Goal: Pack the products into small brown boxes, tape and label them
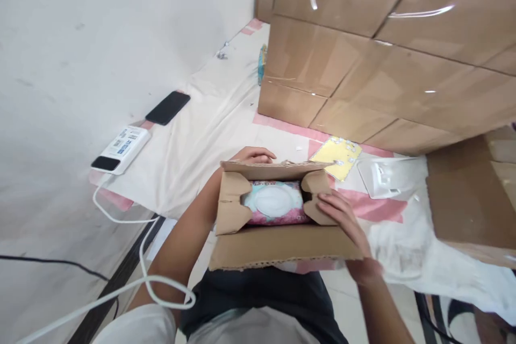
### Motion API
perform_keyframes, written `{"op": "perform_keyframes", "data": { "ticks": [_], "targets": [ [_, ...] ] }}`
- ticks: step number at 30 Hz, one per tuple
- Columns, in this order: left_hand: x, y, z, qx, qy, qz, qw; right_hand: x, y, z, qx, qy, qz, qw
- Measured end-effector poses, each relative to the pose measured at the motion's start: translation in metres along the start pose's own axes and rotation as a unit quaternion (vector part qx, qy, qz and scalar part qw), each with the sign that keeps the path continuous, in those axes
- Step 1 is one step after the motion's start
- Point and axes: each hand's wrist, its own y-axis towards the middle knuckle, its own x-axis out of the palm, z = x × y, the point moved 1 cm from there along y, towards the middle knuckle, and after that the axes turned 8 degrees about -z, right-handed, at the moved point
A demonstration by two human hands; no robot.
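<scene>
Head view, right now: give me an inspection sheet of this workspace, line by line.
Surface: white cover, creased, with pink patches.
Things in hand: open carton with a pink-and-blue pack inside.
Clutter: black phone, white device, yellow sheet.
Hands: right hand has fingers on the carton's right end flap; left hand is at its far side, partly hidden, contact unclear.
Cables: white cable runs from the white device, looping by the left forearm; black cable at left.
Surroundings: stacked cartons beyond, wall at left, another carton at right.
</scene>
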Motion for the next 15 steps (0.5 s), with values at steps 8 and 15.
{"op": "perform_keyframes", "data": {
  "ticks": [8,15],
  "targets": [
    [0.033,-0.067,0.045,0.140,-0.002,0.259,0.956,0.060,0.016,-0.031,0.137,0.129,0.205,0.961],
    [0.063,-0.127,0.087,0.128,0.335,0.145,0.922,0.063,0.018,-0.029,0.137,0.213,0.218,0.943]
  ]
}}
